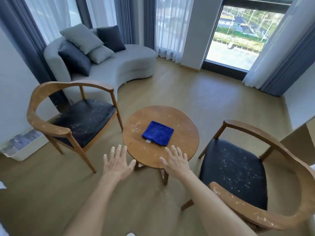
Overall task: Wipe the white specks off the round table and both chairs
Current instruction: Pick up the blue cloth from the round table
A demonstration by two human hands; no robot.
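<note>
A small round wooden table (pixel 185 126) stands in the middle, dusted with white specks, mostly on its left and front. A folded blue cloth (pixel 158 133) lies flat on its top. The left chair (pixel 42 106) and the right chair (pixel 279 150) both have dark seats and wooden armrests sprinkled with white specks. My left hand (pixel 117 161) hovers with fingers spread, just left of the table's front edge. My right hand (pixel 176 161) is held out flat over the table's front rim, a little short of the cloth. Neither hand holds anything.
A grey curved sofa (pixel 122 68) with several cushions stands behind the left chair. Curtains and a tall window (pixel 238 36) fill the far wall. Wooden floor (pixel 196 92) spreads between sofa, table and window. Some white specks lie on the floor under the table.
</note>
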